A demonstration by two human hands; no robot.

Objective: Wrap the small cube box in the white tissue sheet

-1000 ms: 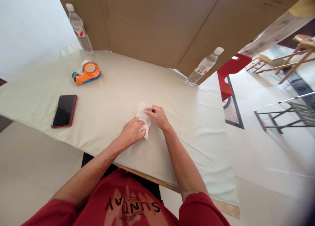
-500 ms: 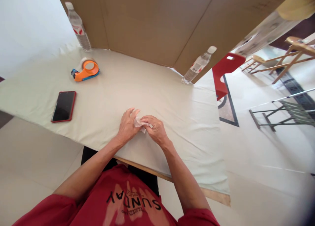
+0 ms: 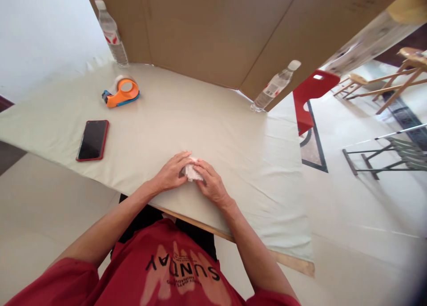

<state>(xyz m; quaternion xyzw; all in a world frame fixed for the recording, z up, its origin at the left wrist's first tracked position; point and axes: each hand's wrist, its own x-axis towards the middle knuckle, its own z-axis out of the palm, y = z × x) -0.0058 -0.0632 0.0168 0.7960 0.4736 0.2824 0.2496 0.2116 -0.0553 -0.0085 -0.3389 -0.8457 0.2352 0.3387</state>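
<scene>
A crumpled white tissue point(image 3: 192, 173) lies between my two hands, close to the front edge of the cloth-covered table point(image 3: 160, 119). My left hand point(image 3: 171, 170) curls around its left side, thumb low and fingers over the far side. From the right, my right hand point(image 3: 211, 181) closes on the same tissue with bent fingers and thumb. The fingertips of both hands nearly meet at the top of it. Part of the tissue is hidden under the fingers.
A phone point(image 3: 92, 140) with a red case and an orange tape dispenser point(image 3: 123, 92) lie to the left. Water bottles stand at the back left point(image 3: 113, 37) and back right point(image 3: 275, 87), against a cardboard panel point(image 3: 200, 34). Beyond the right edge are a red chair point(image 3: 310, 97) and a folding stool point(image 3: 396, 155).
The tissue has gone from a loose, twisted piece to a more compact wad. Both hands have settled lower around it, and the whole view has shifted slightly.
</scene>
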